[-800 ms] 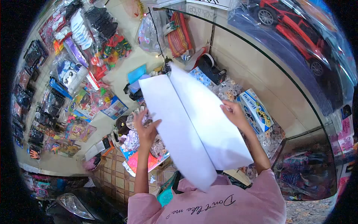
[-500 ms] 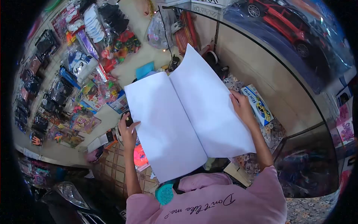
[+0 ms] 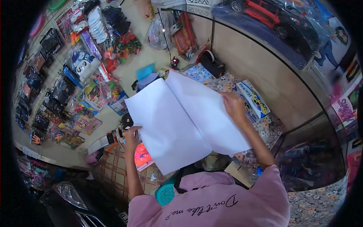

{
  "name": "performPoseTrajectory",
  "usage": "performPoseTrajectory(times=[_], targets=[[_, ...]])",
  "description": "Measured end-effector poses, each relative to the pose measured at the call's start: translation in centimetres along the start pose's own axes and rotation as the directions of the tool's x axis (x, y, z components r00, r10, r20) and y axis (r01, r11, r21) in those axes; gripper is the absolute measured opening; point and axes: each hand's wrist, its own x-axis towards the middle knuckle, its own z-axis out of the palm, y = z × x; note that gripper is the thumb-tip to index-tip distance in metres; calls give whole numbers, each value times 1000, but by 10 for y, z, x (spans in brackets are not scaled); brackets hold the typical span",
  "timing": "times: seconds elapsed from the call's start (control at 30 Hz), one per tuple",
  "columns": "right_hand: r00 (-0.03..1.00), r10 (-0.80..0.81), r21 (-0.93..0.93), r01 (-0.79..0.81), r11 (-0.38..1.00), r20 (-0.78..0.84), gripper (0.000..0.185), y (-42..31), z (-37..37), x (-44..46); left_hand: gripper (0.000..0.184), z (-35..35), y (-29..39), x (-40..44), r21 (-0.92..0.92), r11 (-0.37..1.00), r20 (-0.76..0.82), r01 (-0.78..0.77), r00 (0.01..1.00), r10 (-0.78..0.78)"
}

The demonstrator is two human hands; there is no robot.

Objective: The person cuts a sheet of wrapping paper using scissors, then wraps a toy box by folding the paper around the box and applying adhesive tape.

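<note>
A large white sheet of paper [image 3: 170,125], creased down its middle, is spread out in front of me. My left hand [image 3: 131,137] pinches its left edge, the thumb over the top. On the opposite side, my right hand [image 3: 235,108] holds the right edge, with some fingers hidden beneath the paper. The right half slopes and bends slightly at the crease. Just beyond my right hand stands a boxed toy labelled "Racing" [image 3: 252,99]. Below the paper's left side, a bright orange-pink item [image 3: 141,156] partly shows.
Packaged toys and goods [image 3: 85,62] hang along the left wall. A glass case [image 3: 272,49] with a red toy car [image 3: 261,13] on top runs along the right. A flowered surface [image 3: 270,130] lies under the boxed toy. A motorbike [image 3: 70,196] stands at lower left.
The paper's raised right half has come down and flattened. My right hand has moved slightly left. My left hand's spread fingers have closed on the left edge.
</note>
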Motion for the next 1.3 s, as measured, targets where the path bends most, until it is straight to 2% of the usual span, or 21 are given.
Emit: performPoseTrajectory(times=[0.1,0.17,0.23,0.3,0.43,0.47,0.53,0.63,0.67,0.73,0.77,0.8,0.9,1.0,1.1,1.13,1.2,1.3], targets=[[999,8,120,-13,993,42,25,-39,3,-8,32,22,23,2,-275,961,-28,13,999,-22],[997,-1,245,-19,969,83,25,-59,22,-21,29,32,60,4,-442,891,-52,105,988,-142],[979,-2,316,-64,946,206,26,-84,35,-29,27,40,107,7,-596,782,-48,184,964,-263],[979,-84,371,9,929,185,26,-98,54,-37,28,47,147,11,-462,871,-144,167,955,-259],[933,-111,416,-45,908,343,28,-113,82,-51,43,73,167,19,-266,962,-315,56,938,-142],[912,-114,429,-73,900,394,29,-113,82,-50,45,74,161,19,-370,915,-197,163,948,-249],[872,-129,507,-150,849,473,31,-111,73,-46,45,74,152,20,-366,920,-171,144,961,-218],[876,-233,651,-116,750,423,32,-86,58,-44,44,86,147,12,-383,918,-219,102,956,-197],[859,-85,450,-177,875,504,32,-67,53,-41,44,89,147,12,-391,917,-252,81,949,-191],[924,237,225,-310,924,300,28,-35,32,-30,45,76,148,14,-328,944,-282,40,950,-138],[940,265,20,-276,961,215,28,-7,26,-27,46,65,150,15,-297,955,-293,20,950,-111],[954,274,-190,-247,950,126,27,22,25,-28,47,56,155,18,-422,900,-261,112,935,-239],[931,355,-294,-316,902,89,30,62,27,-37,38,17,180,33,-521,847,-292,106,910,-294],[891,426,-359,-350,865,159,36,67,32,-38,30,11,171,43,-388,919,-418,-71,902,-107],[915,383,-366,-315,876,129,29,65,32,-36,31,9,168,41,-55,982,-237,-179,958,161],[923,354,-355,-283,891,152,28,67,29,-34,26,12,178,39,-8,982,-181,-187,966,182],[936,294,-331,-220,918,194,26,69,18,-28,31,41,195,36,-100,961,-94,-257,964,248],[899,395,-158,-369,916,191,26,40,-16,-10,38,63,209,32,-152,932,49,-330,939,341]])
